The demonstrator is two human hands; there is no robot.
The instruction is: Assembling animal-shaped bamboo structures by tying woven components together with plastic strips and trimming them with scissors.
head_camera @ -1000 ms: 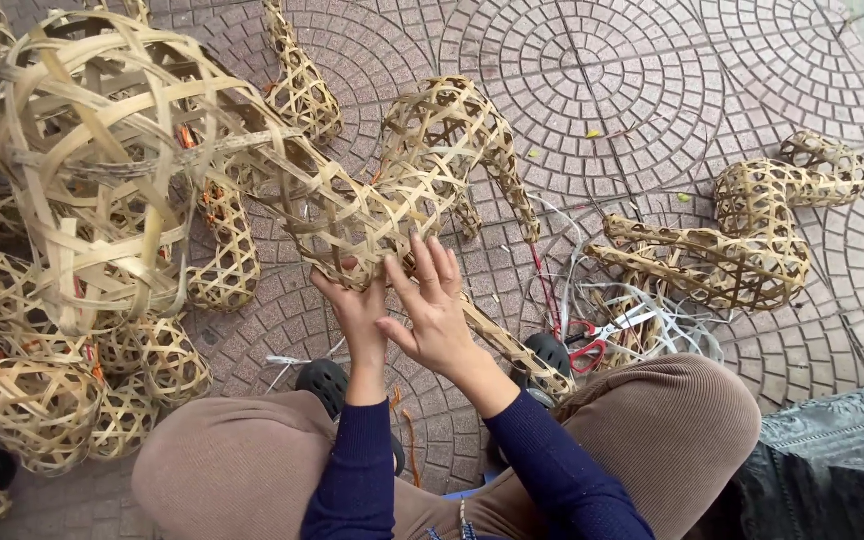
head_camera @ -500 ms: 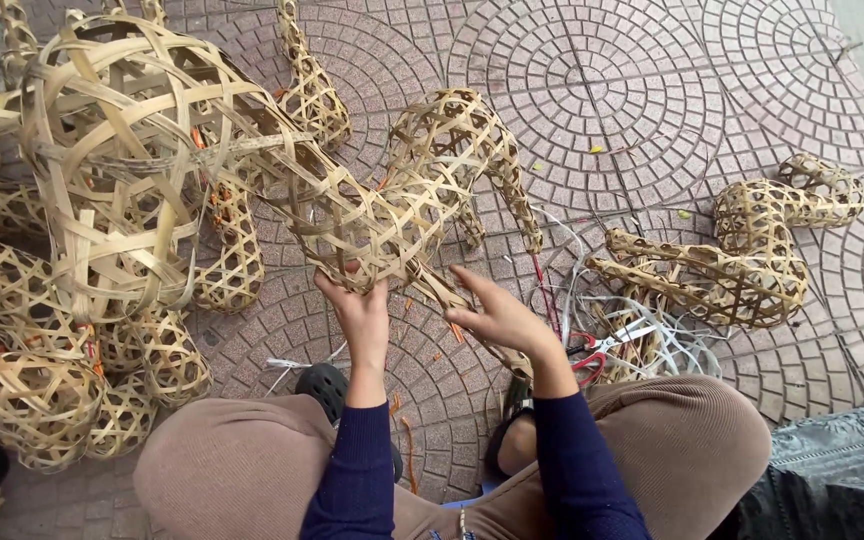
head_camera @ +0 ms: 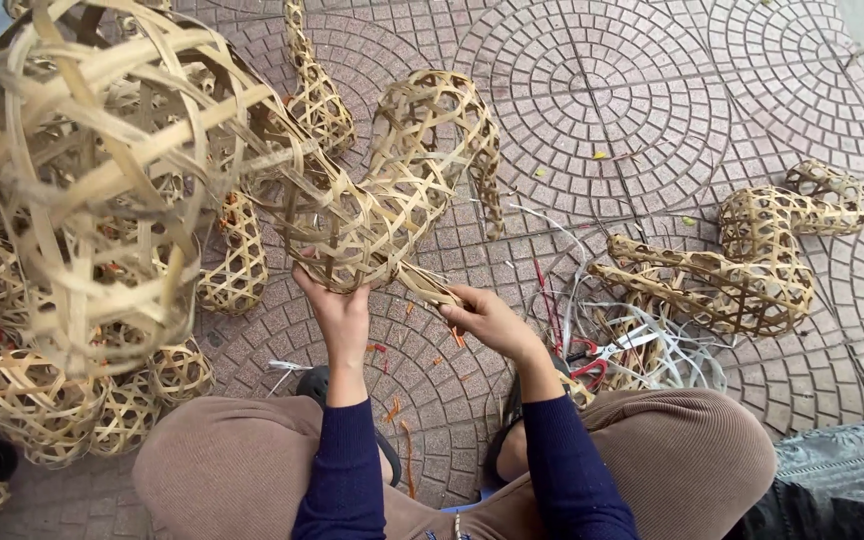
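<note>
I sit on paving with a long woven bamboo figure (head_camera: pixel 392 190) in front of my knees. My left hand (head_camera: pixel 337 310) supports its underside, fingers pressed into the open weave. My right hand (head_camera: pixel 487 318) pinches a bundle of loose bamboo strips (head_camera: pixel 427 285) that trail from the figure's lower end. A large round woven bamboo ball (head_camera: pixel 102 180) joined to the same figure looms close at the upper left.
Several smaller woven bamboo shapes (head_camera: pixel 152 390) crowd the left side. Another woven bamboo figure (head_camera: pixel 752 260) lies at the right beside white strips (head_camera: pixel 652 350) and red-handled scissors (head_camera: pixel 592 360). Patterned brick paving (head_camera: pixel 602 90) stretches ahead. A dark mat (head_camera: pixel 842 470) lies at bottom right.
My right hand dropped from the figure's body to the loose strips at its lower end and closed on them. The big ball swung nearer the camera.
</note>
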